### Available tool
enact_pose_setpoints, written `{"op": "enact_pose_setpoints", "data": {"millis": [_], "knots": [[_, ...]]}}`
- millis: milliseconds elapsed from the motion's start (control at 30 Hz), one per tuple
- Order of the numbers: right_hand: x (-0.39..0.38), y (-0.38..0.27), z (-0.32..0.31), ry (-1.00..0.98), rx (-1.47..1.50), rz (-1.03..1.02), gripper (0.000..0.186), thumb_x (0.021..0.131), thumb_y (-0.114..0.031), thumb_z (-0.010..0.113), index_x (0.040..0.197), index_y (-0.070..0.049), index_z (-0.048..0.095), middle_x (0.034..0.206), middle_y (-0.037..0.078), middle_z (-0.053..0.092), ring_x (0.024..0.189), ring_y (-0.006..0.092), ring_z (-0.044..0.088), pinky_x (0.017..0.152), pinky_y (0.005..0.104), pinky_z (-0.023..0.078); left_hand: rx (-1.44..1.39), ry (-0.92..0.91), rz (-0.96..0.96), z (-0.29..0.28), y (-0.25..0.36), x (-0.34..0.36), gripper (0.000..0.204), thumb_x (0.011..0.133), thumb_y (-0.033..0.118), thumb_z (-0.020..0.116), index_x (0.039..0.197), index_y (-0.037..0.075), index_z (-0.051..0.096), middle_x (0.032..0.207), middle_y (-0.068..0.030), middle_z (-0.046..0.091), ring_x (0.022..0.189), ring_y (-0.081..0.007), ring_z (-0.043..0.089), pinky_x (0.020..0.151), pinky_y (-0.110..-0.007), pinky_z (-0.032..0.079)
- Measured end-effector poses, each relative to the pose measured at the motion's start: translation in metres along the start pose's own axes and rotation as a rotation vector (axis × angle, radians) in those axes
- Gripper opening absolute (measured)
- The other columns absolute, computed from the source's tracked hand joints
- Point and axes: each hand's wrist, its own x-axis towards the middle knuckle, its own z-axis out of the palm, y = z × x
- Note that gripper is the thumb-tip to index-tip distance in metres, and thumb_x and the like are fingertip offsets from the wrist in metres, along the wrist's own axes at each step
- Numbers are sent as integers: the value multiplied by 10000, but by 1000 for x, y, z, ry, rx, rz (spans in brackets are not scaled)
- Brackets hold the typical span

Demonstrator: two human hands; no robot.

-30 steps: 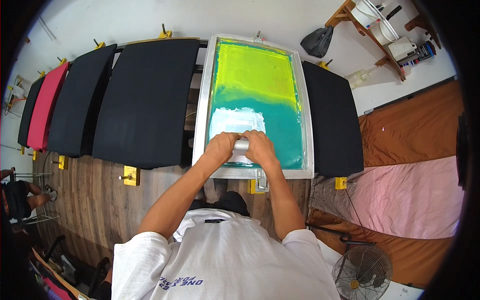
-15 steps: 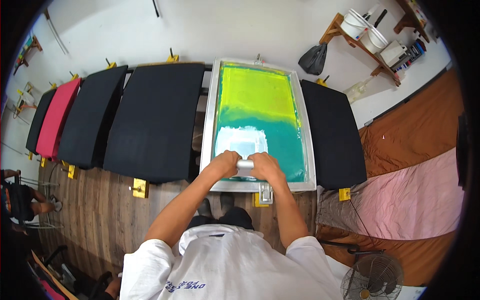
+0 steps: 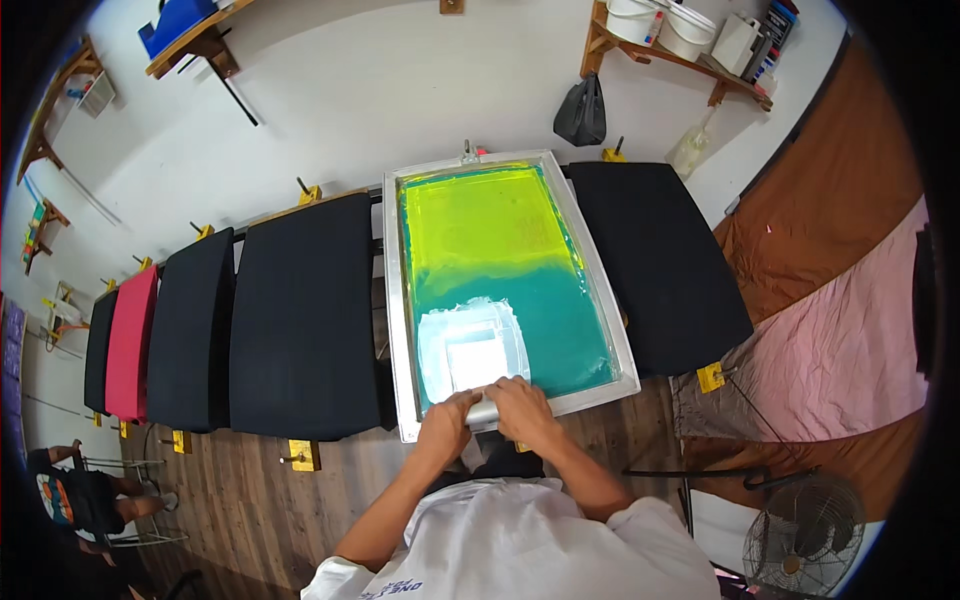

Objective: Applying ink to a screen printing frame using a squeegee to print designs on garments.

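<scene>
Head view: left hand [image 3: 445,423] and right hand [image 3: 523,408] both clench the metal-handled squeegee [image 3: 484,412] at the near edge of the aluminium-framed green-and-yellow printing screen [image 3: 500,270]. White ink [image 3: 470,345] already covers the near patch, so the pull looks nearly complete.

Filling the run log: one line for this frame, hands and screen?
left hand: on squeegee handle | right hand: on same handle | screen frame: flat, white ink patch near edge | pallets: black
</scene>
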Motion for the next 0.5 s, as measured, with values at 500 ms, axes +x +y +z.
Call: {"op": "enact_pose_setpoints", "data": {"millis": [500], "knots": [[23,10,18,159,43,-88,363,768,-5,576,1124,-42,635,1145,135,576,1144,327,525,792,460,522,-45,54,5,6,-14,11,666,594,-209,537,1225,-8,615,1267,-243,593,1170,-408,574,1008,-429,475]]}}
